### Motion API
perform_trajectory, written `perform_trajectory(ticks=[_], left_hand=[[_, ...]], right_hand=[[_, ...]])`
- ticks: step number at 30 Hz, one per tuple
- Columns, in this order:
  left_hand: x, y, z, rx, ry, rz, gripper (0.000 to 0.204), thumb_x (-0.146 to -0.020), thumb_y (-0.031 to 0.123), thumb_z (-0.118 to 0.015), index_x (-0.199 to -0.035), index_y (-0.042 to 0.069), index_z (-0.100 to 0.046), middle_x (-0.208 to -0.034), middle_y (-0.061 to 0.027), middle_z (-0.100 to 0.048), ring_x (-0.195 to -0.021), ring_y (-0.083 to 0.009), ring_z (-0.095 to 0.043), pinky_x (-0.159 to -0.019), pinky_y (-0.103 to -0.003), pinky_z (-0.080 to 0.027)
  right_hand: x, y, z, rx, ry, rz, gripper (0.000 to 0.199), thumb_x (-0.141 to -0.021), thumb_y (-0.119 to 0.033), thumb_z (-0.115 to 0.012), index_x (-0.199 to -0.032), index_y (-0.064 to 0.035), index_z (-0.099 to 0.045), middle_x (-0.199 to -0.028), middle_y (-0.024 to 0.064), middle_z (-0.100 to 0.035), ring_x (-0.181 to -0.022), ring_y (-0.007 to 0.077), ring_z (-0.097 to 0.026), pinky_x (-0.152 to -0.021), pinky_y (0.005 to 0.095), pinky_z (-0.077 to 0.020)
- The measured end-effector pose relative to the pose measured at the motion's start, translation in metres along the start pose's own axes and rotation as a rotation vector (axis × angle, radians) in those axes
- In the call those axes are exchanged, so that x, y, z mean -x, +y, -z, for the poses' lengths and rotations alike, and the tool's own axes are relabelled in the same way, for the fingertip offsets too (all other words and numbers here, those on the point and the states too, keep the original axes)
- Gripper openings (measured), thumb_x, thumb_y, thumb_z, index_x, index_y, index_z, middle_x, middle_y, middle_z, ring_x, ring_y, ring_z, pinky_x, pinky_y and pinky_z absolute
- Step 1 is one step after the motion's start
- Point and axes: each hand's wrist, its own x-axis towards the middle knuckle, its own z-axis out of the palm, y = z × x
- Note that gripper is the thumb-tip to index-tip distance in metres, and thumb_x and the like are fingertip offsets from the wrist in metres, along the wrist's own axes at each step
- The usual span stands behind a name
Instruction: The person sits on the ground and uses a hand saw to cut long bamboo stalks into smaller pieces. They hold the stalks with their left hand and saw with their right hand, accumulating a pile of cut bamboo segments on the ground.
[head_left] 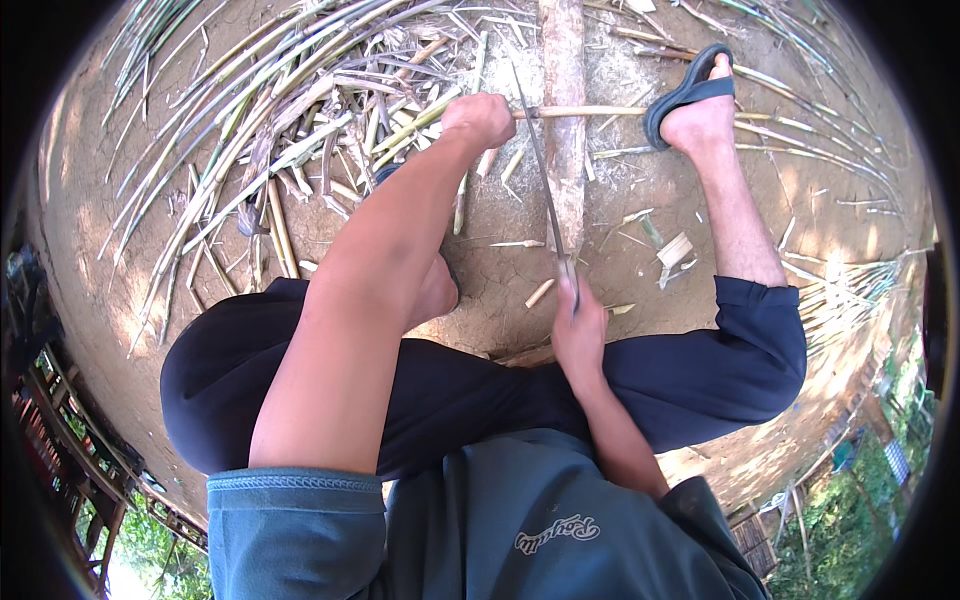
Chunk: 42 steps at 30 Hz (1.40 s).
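Observation:
My left hand [482, 121] is closed in a fist around one end of a thin bamboo stick [610, 111]. The stick lies across a narrow wooden plank [567, 190], and its far end reaches my sandalled right foot [697, 105]. Held by its handle in my right hand [580, 328] is a handsaw [549, 190], its long blade seen nearly edge-on. The blade runs up past the stick, crossing it just right of my left fist. From this angle I cannot tell whether its teeth touch the stick.
Pale sawdust [622, 60] covers the ground around the plank. Long bamboo stalks [215, 130] and cut scraps are heaped at the left. More stalks [815, 125] spread at the right, beyond my foot. A split wood chunk [676, 250] and small offcuts lie near the plank.

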Motion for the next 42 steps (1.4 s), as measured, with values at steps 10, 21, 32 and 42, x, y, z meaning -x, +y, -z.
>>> perform_trajectory(ticks=[10, 21, 32, 42], left_hand=[[-0.001, 0.011, 0.007, -0.071, -0.107, 0.02, 0.035, -0.086, 0.018, -0.048, -0.111, 0.007, -0.069, -0.114, -0.0134, -0.068, -0.106, -0.0273, -0.065, -0.088, -0.038, -0.052], [-0.001, 0.006, 0.005, 0.039, -0.079, 0.054, 0.035, -0.085, 0.024, -0.052, -0.108, 0.004, -0.069, -0.109, -0.0176, -0.068, -0.103, -0.0309, -0.066, -0.088, -0.042, -0.052], [-0.003, 0.004, 0.015, -0.032, -0.102, 0.058, 0.036, -0.086, 0.022, -0.049, -0.111, 0.003, -0.068, -0.114, -0.0183, -0.066, -0.106, -0.0317, -0.064, -0.09, -0.043, -0.051], [-0.003, 0.007, 0.014, -0.02, -0.074, 0.013, 0.036, -0.084, 0.022, -0.051, -0.109, 0.002, -0.068, -0.11, -0.0172, -0.068, -0.101, -0.0328, -0.067, -0.088, -0.042, -0.053]], right_hand=[[-0.112, -0.036, -0.036, 0.015, -0.002, -0.065, 0.036, -0.098, -0.03, -0.047, -0.097, 0.0021, -0.063, -0.065, 0.024, -0.059, -0.063, 0.0407, -0.062, -0.061, 0.048, -0.0475], [-0.046, -0.005, -0.019, 0.027, -0.016, -0.08, 0.038, -0.098, -0.028, -0.048, -0.114, 0.0036, -0.061, -0.079, 0.03, -0.062, -0.078, 0.0464, -0.064, -0.068, 0.0508, -0.0482], [0.022, -0.001, 0.012, -0.07, 0.05, -0.05, 0.03, -0.098, -0.024, -0.05, -0.103, 0.0009, -0.065, -0.071, 0.0265, -0.059, -0.071, 0.0415, -0.065, -0.06, 0.0471, -0.0467], [-0.076, -0.018, -0.024, 0.011, -0.025, -0.024, 0.04, -0.097, -0.031, -0.048, -0.107, 0.0041, -0.064, -0.082, 0.0303, -0.063, -0.081, 0.0465, -0.064, -0.072, 0.0511, -0.0488]])
